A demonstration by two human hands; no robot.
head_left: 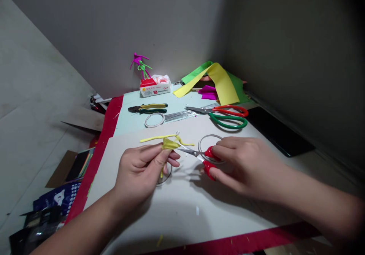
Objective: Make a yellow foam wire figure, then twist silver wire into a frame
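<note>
Between the thumb and fingers of my left hand (145,165) is a small yellow paper-wrapped wire figure (170,144). Its thin yellow arms reach out to both sides, and a bare wire loop sticks up at the top. My right hand (242,163) has its fingers in the red handles of small scissors (195,153). The scissor blades are parted and point left, with their tips at the figure's yellow paper. A ring of tape (209,136) lies partly behind the scissors and right hand. Another ring (168,179) shows partly below my left hand.
Behind the hands lie pliers (148,108), a white ring (154,120), thin wires (181,114) and large red-and-green-handled scissors (228,116). Farther back are a small box (155,87) with magenta and green figures (142,66), and yellow paper (222,82). A black phone (279,131) lies at right.
</note>
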